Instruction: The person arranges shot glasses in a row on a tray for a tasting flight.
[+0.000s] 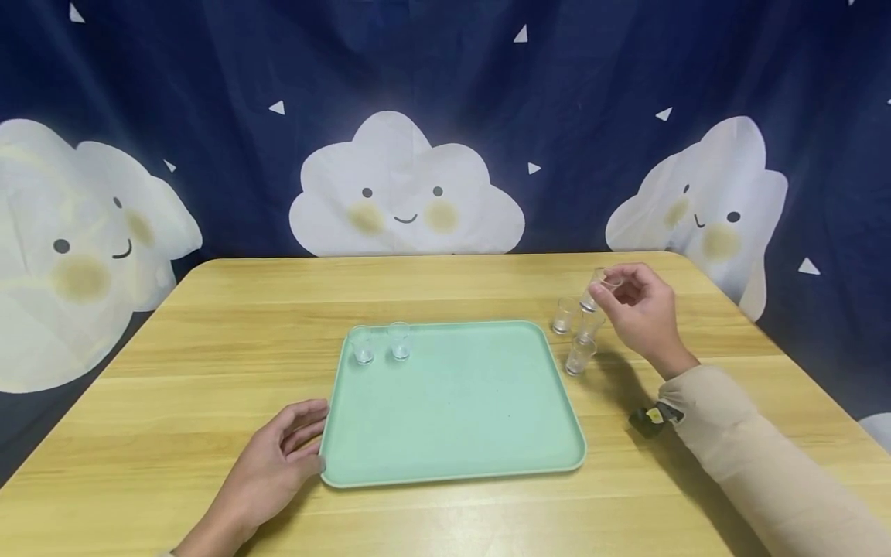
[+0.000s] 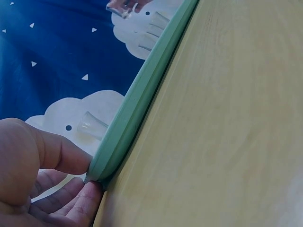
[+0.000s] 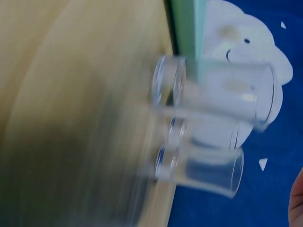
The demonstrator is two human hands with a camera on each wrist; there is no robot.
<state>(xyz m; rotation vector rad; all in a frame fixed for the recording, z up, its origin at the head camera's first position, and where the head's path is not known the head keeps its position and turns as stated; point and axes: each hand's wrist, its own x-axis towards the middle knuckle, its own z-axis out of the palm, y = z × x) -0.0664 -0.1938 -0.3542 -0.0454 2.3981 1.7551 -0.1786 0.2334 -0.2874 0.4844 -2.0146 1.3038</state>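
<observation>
My left hand (image 1: 274, 456) is at the near left corner of a mint green tray (image 1: 452, 478), its thumb (image 2: 66, 151) and fingers pinching the rim from two sides. At the far right of the table, my right hand (image 1: 640, 309) holds a small clear shot glass (image 1: 590, 298) between thumb and fingertips, above the other glasses. Beneath and beside it stand three more shot glasses (image 1: 581, 357), upright on the wood just right of the tray. In the right wrist view only a sliver of the right hand (image 3: 297, 201) shows, and the held glass is out of frame.
Two upright shot glasses (image 1: 363, 346) stand side by side in the tray's far left corner. A light wooden table (image 1: 209, 348) carries everything. Behind it hangs a dark blue curtain (image 1: 445, 70) with white clouds. A dark strap (image 1: 654, 418) sits at the right sleeve.
</observation>
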